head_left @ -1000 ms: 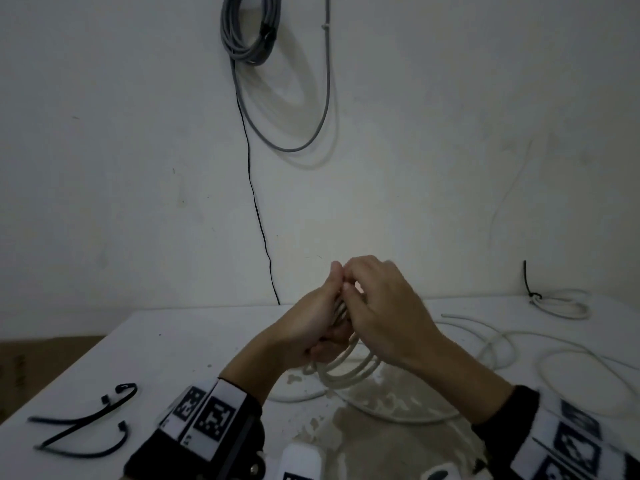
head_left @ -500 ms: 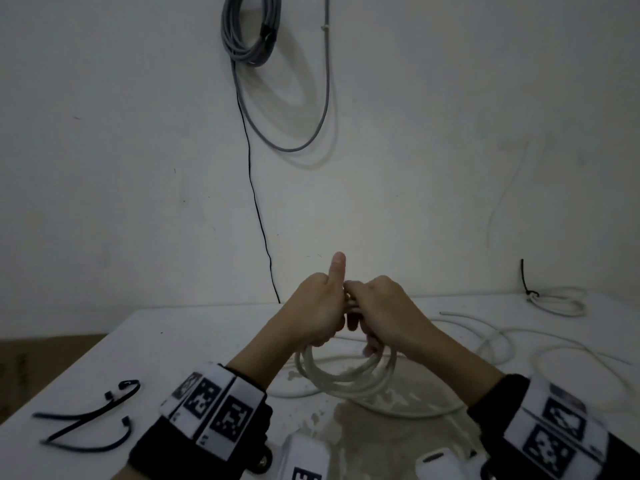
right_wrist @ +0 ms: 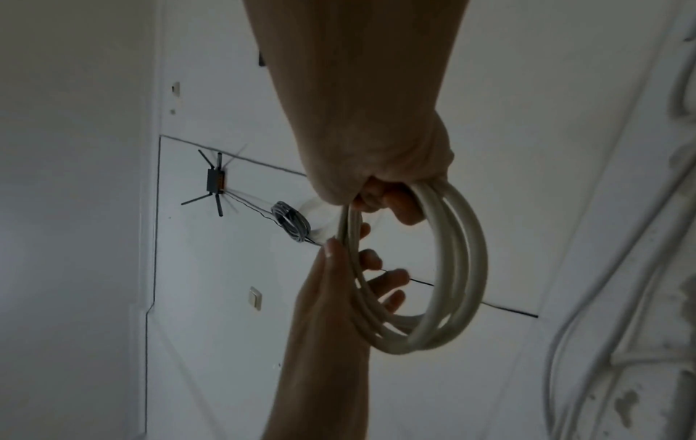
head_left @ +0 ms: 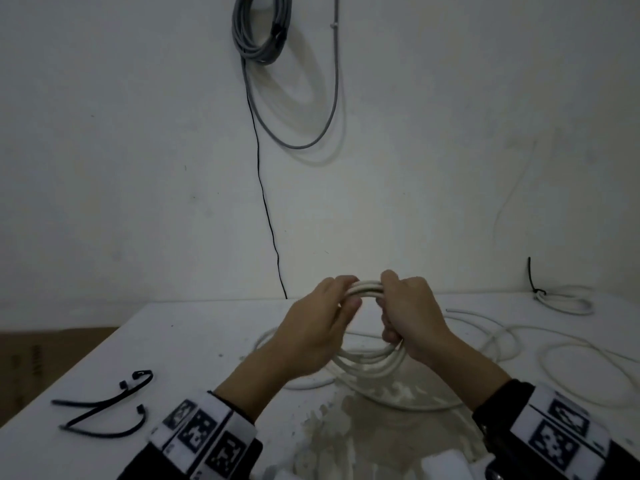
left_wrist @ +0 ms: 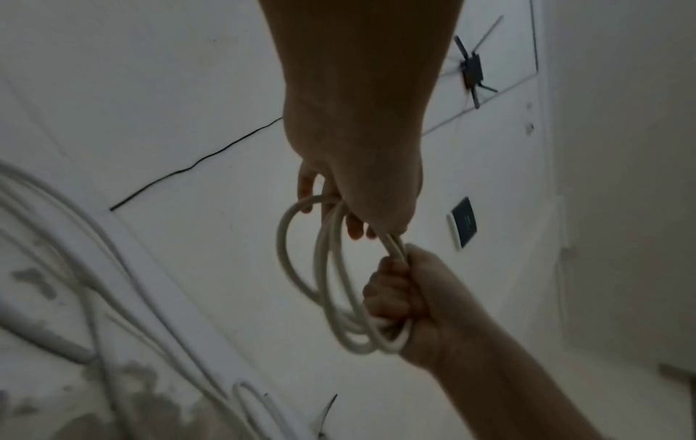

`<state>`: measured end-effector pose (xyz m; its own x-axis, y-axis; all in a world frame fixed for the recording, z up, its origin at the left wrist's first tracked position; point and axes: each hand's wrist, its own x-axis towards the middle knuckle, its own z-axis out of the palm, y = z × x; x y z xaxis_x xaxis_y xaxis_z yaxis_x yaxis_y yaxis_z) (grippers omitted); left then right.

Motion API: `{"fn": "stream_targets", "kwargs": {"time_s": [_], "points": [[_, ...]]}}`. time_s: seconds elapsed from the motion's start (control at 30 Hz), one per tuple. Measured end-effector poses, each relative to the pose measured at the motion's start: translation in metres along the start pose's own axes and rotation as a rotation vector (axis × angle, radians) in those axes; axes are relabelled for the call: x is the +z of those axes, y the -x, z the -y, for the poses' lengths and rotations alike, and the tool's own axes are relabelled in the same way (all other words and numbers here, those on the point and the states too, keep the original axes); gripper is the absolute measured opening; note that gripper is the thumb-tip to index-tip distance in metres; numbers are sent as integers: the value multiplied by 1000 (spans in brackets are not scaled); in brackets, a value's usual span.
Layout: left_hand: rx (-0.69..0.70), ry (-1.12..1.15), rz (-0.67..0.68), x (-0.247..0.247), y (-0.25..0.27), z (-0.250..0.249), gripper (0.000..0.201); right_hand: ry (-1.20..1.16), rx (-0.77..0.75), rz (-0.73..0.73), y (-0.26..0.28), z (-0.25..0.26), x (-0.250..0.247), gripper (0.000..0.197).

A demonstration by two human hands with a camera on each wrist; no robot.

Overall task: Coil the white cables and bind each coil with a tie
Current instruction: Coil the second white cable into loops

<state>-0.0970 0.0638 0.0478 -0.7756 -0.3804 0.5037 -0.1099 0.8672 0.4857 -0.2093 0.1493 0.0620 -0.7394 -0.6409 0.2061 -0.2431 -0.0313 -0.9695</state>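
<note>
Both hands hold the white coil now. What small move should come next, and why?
Probably the right hand should keep its grip on the white coil while the left hand lets go and reaches for one of the black ties lying at the table's left. The loops look gathered, yet no tie shows around them.
</note>
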Motion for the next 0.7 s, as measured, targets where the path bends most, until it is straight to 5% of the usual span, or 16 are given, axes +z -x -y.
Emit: {"fn": "stream_targets", "kwargs": {"time_s": [0.1,0.2,0.4,0.5,0.6,0.7], "points": [[74,-51,-147,14,9,6,38,-106,52,23,8,2,5,35],[-7,28,-254,14,12,9,39,-53,-21,72,17,0,10,40],[-161,486,-156,0,21,-3,34,485,-724,73,15,-7,2,23],[-220,709,-134,-5,26,-4,33,703,-794,139,20,-9,5,36],[-245,848,-103,-11,31,-6,31,890,-939,43,24,-10,11,56],[-252,1016,-47,-19,37,-6,29,711,-925,140,24,-10,12,52]]}}
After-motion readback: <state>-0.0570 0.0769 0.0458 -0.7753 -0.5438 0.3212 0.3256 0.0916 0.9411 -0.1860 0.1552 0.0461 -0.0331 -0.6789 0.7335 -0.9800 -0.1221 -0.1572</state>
